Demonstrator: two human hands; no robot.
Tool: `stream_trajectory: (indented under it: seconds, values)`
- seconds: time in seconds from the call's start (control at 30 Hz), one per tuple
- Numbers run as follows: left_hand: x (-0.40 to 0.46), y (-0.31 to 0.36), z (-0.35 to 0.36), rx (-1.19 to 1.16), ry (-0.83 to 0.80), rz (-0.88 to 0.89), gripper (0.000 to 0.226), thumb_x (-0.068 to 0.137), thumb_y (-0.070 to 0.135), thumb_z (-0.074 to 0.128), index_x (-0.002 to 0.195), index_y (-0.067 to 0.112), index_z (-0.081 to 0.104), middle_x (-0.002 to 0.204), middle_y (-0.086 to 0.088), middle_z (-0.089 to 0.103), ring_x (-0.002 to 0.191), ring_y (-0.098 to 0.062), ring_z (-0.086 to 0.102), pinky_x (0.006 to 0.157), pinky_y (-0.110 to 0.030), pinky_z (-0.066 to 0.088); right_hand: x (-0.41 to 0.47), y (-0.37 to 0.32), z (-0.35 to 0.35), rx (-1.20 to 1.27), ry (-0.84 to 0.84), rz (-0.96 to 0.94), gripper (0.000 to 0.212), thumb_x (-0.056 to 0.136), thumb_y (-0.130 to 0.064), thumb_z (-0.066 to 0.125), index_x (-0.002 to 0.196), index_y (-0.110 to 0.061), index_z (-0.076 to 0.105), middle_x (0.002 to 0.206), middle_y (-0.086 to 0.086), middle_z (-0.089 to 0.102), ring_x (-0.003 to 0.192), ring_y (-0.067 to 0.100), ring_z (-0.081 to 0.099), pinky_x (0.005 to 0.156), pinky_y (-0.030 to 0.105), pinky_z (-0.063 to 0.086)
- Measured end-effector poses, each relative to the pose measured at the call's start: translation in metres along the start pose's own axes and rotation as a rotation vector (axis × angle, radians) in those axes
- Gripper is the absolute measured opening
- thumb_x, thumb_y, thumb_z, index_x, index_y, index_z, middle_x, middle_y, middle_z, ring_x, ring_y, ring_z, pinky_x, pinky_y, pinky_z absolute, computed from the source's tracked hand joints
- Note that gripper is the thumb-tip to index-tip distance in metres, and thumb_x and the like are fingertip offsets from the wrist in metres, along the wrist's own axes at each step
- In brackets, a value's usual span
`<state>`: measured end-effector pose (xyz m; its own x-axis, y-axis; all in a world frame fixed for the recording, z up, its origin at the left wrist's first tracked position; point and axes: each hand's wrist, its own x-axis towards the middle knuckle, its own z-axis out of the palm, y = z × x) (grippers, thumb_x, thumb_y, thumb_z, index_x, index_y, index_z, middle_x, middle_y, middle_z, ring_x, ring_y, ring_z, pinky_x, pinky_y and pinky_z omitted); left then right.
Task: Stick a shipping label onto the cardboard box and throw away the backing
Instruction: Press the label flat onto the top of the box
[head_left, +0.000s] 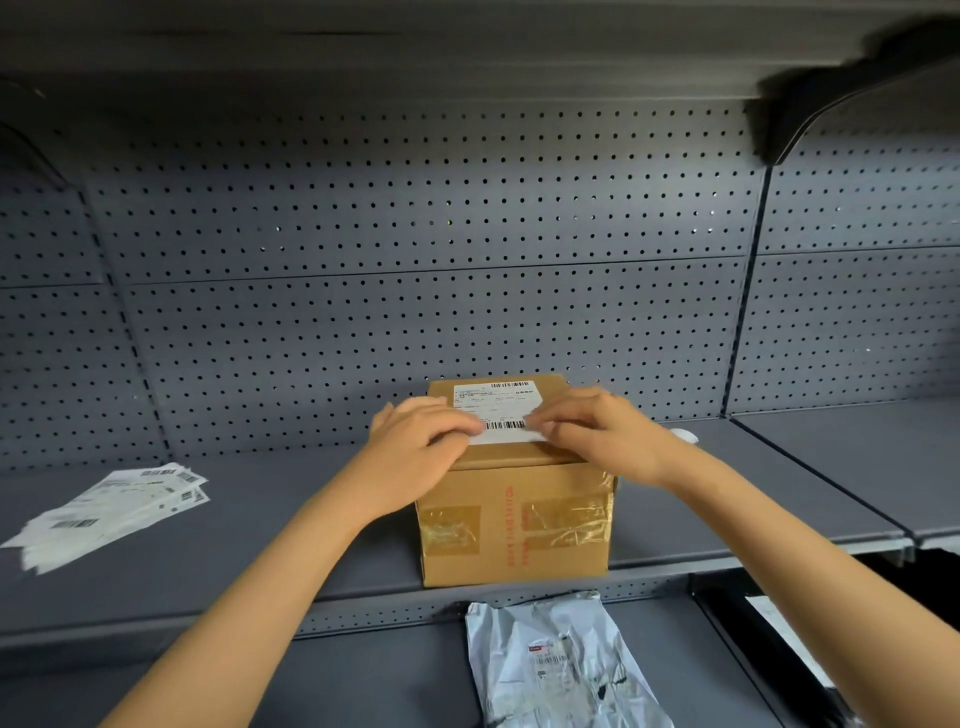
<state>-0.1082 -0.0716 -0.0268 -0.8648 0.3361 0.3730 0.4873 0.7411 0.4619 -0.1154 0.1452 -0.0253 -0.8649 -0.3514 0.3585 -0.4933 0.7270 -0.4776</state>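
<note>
The brown cardboard box (514, 519) sits upright at the front edge of the grey metal shelf (208, 545). On its top lies the white rectangular shipping label (498, 410), long axis running from me toward the grey pegboard wall (415, 234) behind the box. My left hand (415, 441) lies flat, fingers spread, on the label's near left corner; my right hand (597, 431) presses its near right edge with curled fingertips. Left of the box lies a loose stack of white labels (114, 509); below it, a grey plastic mailer bag (561, 665).

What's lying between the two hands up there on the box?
In the head view, the shipping label on the cardboard box lies between the left hand and right hand.
</note>
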Motion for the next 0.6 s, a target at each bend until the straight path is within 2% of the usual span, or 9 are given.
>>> stream_trajectory:
  seconds: [0.13,0.27,0.33,0.4,0.5,0.57,0.6]
  values:
    - [-0.002,0.017,0.009,-0.017,-0.039,0.059,0.035,0.092,0.019,0.037,0.115,0.032,0.059,0.11,0.023,0.042,0.116,0.005,0.024,0.116,-0.043,0.003,-0.004,-0.011,0.007,-0.083,-0.056,-0.061,0.029,0.089,-0.029,0.046,0.11,-0.026,0.065,0.119,-0.01,0.062,0.116,0.01,0.047,0.109,0.043,0.025]
    - [-0.01,0.0,0.001,-0.1,0.01,0.031,0.035,0.09,0.016,0.038,0.104,0.035,0.064,0.114,0.022,0.049,0.123,-0.002,0.033,0.115,-0.042,0.013,-0.018,0.007,-0.007,0.052,-0.026,0.006,0.025,0.087,-0.03,0.05,0.105,-0.029,0.068,0.114,-0.015,0.062,0.115,0.006,0.051,0.108,0.041,0.032]
    - [-0.015,-0.011,-0.004,-0.142,0.046,0.018,0.035,0.088,0.017,0.039,0.098,0.037,0.066,0.114,0.019,0.055,0.119,-0.001,0.035,0.112,-0.036,0.02,-0.026,0.017,-0.013,0.069,-0.018,0.027,0.024,0.086,-0.029,0.052,0.105,-0.034,0.067,0.115,-0.016,0.061,0.117,0.005,0.05,0.109,0.04,0.032]
    - [-0.018,-0.019,-0.009,-0.157,0.072,0.007,0.036,0.089,0.012,0.041,0.092,0.038,0.066,0.112,0.016,0.06,0.115,-0.002,0.038,0.102,-0.026,0.027,-0.033,0.02,-0.016,0.066,-0.023,0.036,0.025,0.086,-0.029,0.054,0.107,-0.037,0.065,0.12,-0.012,0.06,0.119,0.005,0.048,0.11,0.037,0.031]
    - [-0.018,-0.02,-0.016,-0.179,0.104,-0.01,0.037,0.089,0.01,0.042,0.084,0.041,0.063,0.101,0.022,0.06,0.104,0.001,0.046,0.088,-0.016,0.031,-0.038,0.02,-0.022,0.134,-0.01,0.068,0.026,0.088,-0.022,0.052,0.109,-0.027,0.066,0.118,-0.01,0.061,0.115,0.005,0.051,0.104,0.027,0.036]
    - [-0.015,-0.015,-0.017,-0.25,0.122,-0.015,0.033,0.088,0.01,0.044,0.089,0.037,0.063,0.101,0.02,0.061,0.099,0.007,0.05,0.081,-0.009,0.032,-0.039,0.026,-0.029,0.163,0.046,0.124,0.027,0.089,-0.018,0.048,0.11,-0.021,0.065,0.117,-0.007,0.062,0.11,0.007,0.054,0.098,0.024,0.038]
    - [-0.013,-0.012,-0.016,-0.283,0.126,-0.01,0.031,0.088,0.011,0.045,0.093,0.036,0.063,0.103,0.018,0.062,0.1,0.007,0.051,0.082,-0.01,0.034,-0.038,0.031,-0.032,0.154,0.072,0.163,0.027,0.089,-0.017,0.048,0.111,-0.019,0.064,0.116,-0.006,0.062,0.108,0.008,0.054,0.095,0.023,0.038]
